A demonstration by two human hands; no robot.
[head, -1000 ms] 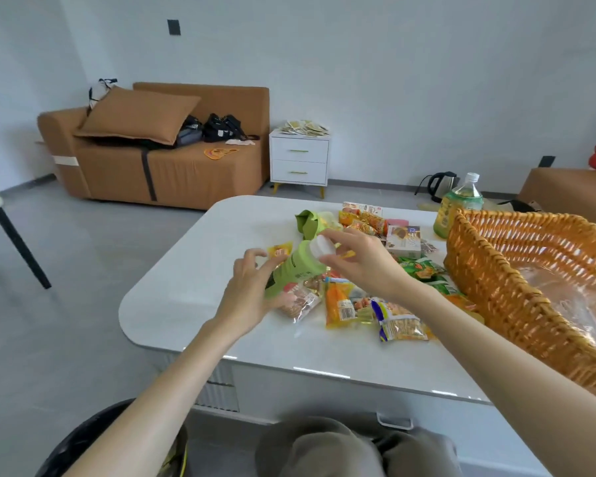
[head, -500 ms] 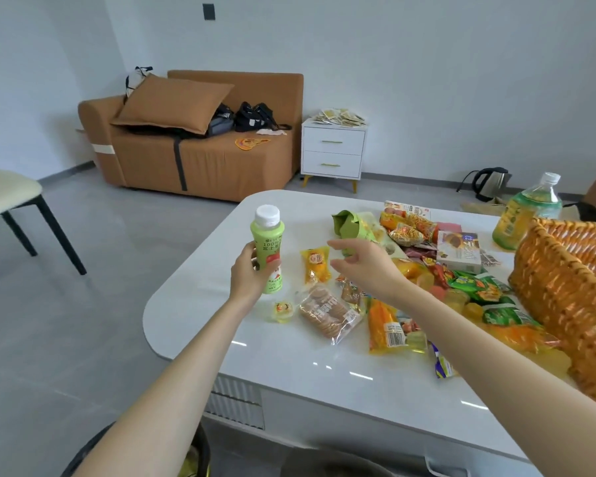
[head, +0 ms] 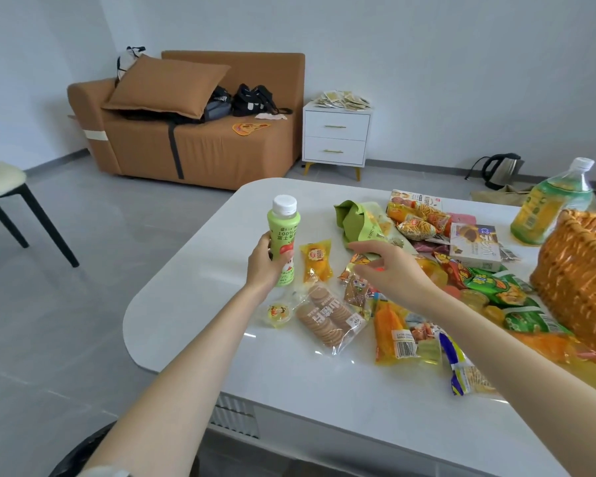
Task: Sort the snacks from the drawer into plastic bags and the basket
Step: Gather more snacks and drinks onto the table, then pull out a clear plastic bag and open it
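While the left hand (head: pixel 265 261) grips the small green bottle (head: pixel 283 235) upright at the left side of the snack spread, its fingers curled round the lower half of the label and the white cap on top, the right hand (head: pixel 389 270) hovers over the pile with fingers loosely spread and curved, holding nothing. Whether the bottle's base touches the white counter (head: pixel 193 304) cannot be told. Just right of the bottle lies a yellow snack packet (head: pixel 315 261). Nearer, a small jelly cup (head: pixel 276 313) and a clear pack of round biscuits (head: pixel 327 318) lie side by side. Beside the right forearm sits an orange packet (head: pixel 391 332) with a barcode. Farther back are a crumpled green bag (head: pixel 353 222) and a flat box (head: pixel 473 244). The wicker basket (head: pixel 578 270) stands at the right edge, with a large drink bottle (head: pixel 547 204) just beyond it.
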